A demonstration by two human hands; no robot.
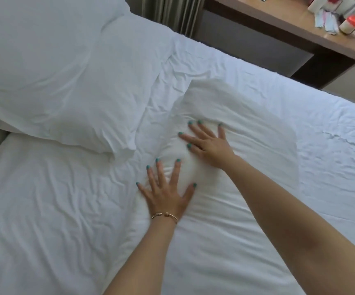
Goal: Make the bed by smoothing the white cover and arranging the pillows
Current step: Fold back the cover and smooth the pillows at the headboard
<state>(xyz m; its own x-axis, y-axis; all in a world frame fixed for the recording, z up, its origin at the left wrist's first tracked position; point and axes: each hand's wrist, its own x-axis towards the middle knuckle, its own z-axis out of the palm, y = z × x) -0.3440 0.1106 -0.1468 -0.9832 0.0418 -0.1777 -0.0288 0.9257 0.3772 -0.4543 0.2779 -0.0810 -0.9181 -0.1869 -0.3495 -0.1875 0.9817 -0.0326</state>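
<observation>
progress about midway | left hand (165, 193) and right hand (208, 143) lay flat, fingers spread, gripping nothing, pressing small pillow (236, 133) | big pillow (51, 67) at 10 o'clock | white cover (44, 220) creased, unsmoothed

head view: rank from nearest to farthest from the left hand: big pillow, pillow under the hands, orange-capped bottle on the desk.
From the left hand:
1. Pillow under the hands: the hand presses on its near-left end.
2. Big pillow: up and left, at the head of the bed.
3. Orange-capped bottle: far upper right, on the desk.
</observation>
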